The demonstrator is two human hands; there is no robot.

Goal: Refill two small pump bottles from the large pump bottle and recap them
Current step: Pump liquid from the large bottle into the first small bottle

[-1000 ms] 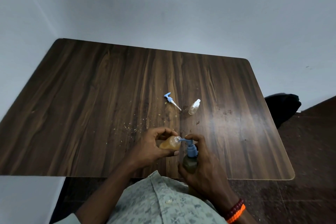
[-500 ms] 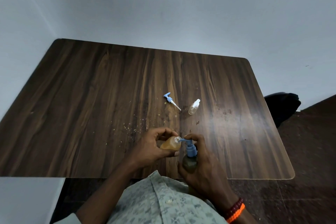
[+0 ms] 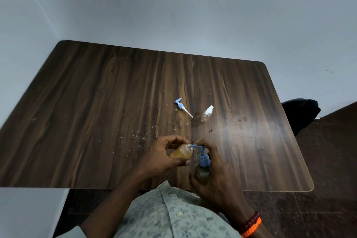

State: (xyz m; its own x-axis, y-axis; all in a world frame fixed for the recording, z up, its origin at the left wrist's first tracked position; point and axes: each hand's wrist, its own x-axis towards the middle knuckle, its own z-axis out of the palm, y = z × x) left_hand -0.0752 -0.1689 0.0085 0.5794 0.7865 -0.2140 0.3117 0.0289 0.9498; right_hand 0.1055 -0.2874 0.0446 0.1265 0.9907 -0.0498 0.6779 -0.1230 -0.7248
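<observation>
While the left hand (image 3: 162, 157) grips a small uncapped amber-filled bottle (image 3: 181, 154) tilted over the dark wood counter (image 3: 96, 112), the right hand (image 3: 216, 176) wraps the large dark bottle with a blue pump (image 3: 202, 168), spout at its mouth. 1 loose blue pump cap (image 3: 182, 106) and 1 small clear bottle (image 3: 206, 114) lie beyond.

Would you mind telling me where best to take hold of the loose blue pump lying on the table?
Probably pinch the loose blue pump from above at its thick blue collar, fingers across its axis. It lies flat, spout away from the person, thin white dip tube pointing back toward the small capped bottle; the collar is its widest part.
</observation>
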